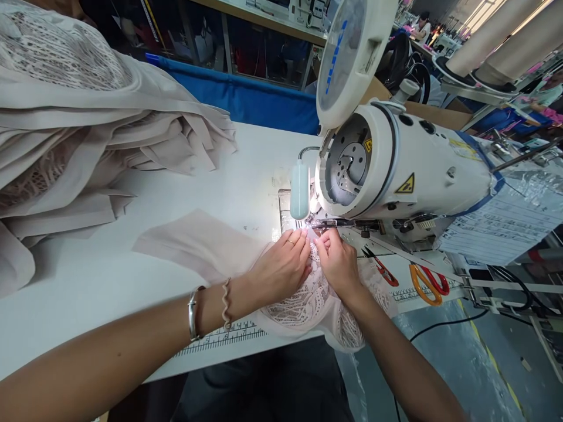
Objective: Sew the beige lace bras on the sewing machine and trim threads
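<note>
A pale pink lace garment (292,310) lies under both hands at the front edge of the sewing table, and a plain sheer part of it spreads to the left. My left hand (284,264), with a ring and wrist bands, has its fingers closed on the fabric just before the needle area. Close by on the right, my right hand (339,261) pinches the garment's edge between thumb and fingers. The white sewing machine (422,158) stands behind, its round end cover (345,64) swung up. A small lamp (299,190) lights the stitching spot; fingers partly hide the fabric there.
A heap of similar pale garments (145,126) covers the table's left side. Right of my hands lie thread snips (382,269) and orange-handled scissors (423,285), with a red handle beside them. A written paper sheet (505,223) hangs on the machine. A blue cloth trough (255,99) runs behind the table.
</note>
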`<state>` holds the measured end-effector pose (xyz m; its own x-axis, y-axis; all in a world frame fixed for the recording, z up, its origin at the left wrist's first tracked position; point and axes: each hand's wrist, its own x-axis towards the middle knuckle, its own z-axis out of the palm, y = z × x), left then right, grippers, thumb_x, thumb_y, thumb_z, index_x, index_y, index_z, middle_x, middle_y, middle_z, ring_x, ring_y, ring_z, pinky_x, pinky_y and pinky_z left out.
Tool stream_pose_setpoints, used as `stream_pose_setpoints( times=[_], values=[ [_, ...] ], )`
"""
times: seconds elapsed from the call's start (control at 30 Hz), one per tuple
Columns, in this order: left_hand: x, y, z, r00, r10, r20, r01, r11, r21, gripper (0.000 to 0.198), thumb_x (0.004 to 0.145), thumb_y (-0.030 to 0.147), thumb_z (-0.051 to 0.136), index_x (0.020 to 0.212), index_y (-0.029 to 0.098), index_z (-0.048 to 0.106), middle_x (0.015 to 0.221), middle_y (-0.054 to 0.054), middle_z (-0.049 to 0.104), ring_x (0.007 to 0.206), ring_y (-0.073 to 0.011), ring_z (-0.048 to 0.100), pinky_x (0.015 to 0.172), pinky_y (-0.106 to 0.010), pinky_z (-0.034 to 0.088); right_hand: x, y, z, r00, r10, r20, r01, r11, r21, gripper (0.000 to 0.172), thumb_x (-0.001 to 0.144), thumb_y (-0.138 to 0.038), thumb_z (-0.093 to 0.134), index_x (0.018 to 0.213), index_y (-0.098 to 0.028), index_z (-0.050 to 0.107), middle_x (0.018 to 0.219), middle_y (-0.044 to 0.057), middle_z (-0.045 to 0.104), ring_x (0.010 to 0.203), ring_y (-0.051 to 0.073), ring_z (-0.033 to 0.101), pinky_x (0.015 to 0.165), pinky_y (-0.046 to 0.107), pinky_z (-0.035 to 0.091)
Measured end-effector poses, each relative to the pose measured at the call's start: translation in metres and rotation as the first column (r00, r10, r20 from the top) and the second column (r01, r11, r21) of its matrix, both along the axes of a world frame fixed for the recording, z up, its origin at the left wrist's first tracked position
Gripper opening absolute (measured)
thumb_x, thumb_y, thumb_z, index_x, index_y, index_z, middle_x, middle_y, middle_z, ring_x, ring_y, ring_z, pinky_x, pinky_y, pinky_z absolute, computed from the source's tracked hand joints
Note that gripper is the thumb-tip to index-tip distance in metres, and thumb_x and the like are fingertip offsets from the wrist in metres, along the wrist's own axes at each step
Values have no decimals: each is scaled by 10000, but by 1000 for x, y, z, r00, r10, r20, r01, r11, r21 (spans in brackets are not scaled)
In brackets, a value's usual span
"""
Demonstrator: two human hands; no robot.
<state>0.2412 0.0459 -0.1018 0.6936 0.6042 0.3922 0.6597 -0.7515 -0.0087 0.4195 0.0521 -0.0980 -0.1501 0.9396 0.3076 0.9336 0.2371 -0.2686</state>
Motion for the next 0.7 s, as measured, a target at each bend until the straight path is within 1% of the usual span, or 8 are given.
stream_pose_setpoints(
  times=[0.1, 0.2, 0.3, 0.37, 0.43, 0.5, 0.7],
  values=[
    [0, 2, -3, 1000, -8, 23, 8, 1000, -15, 494, 1047, 299, 365, 1311, -72, 557, 1306, -267, 650, 1248, -352, 594, 1090, -466, 414, -1, 3, -4, 998, 23, 65, -27, 997, 74, 227, 1018, -234, 416, 873, -199, 588, 627, 6, 672, 528, 171, 606, 538, 275, 315],
    [-2, 5, -1, 999, -24, 28, 25, 998, -64, 492, 1053, 321, 357, 1309, -45, 563, 1356, -264, 619, 1261, -345, 577, 1063, -463, 440, -2, 5, -5, 988, 79, 134, -104, 977, 188, 292, 1037, -197, 397, 882, -178, 644, 590, 10, 665, 512, 160, 606, 537, 273, 355],
    [-5, 8, 3, 999, -35, 34, 39, 991, -131, 456, 1044, 355, 404, 1277, 14, 597, 1373, -233, 613, 1217, -333, 584, 1010, -473, 462, -1, 4, -5, 972, 174, 160, -212, 941, 262, 304, 1054, -180, 410, 966, -152, 700, 719, 49, 731, 607, 153, 659, 594, 256, 436],
    [-6, 10, 5, 998, -34, 43, 41, 987, -157, 450, 1032, 368, 442, 1275, 24, 601, 1378, -219, 613, 1217, -328, 577, 1025, -484, 446, 0, 3, -5, 960, 220, 172, -262, 923, 281, 296, 1057, -172, 423, 1064, -131, 716, 837, 75, 764, 680, 150, 685, 640, 246, 475],
    [-8, 11, 5, 998, -31, 53, 40, 986, -163, 476, 1027, 372, 461, 1310, 9, 581, 1396, -213, 606, 1255, -328, 556, 1062, -491, 414, 1, 2, -6, 953, 231, 197, -282, 915, 289, 302, 1056, -173, 434, 1122, -117, 724, 881, 83, 771, 700, 149, 691, 653, 245, 492],
    [-8, 11, 4, 998, -31, 60, 40, 987, -157, 505, 1032, 372, 452, 1346, -10, 555, 1412, -212, 599, 1283, -327, 541, 1081, -495, 394, 3, 1, -8, 949, 219, 225, -278, 920, 275, 314, 1053, -180, 440, 1139, -117, 736, 865, 76, 770, 691, 151, 688, 638, 248, 493],
    [-9, 9, 4, 1000, 2, 15, -1, 993, -122, 536, 1052, 383, 407, 1372, -23, 547, 1399, -229, 604, 1289, -356, 539, 1087, -531, 375, 3, -1, -8, 959, 176, 222, -210, 968, 139, 355, 1045, -197, 436, 1243, -138, 725, 821, 63, 750, 676, 157, 677, 613, 254, 481]
  ],
)
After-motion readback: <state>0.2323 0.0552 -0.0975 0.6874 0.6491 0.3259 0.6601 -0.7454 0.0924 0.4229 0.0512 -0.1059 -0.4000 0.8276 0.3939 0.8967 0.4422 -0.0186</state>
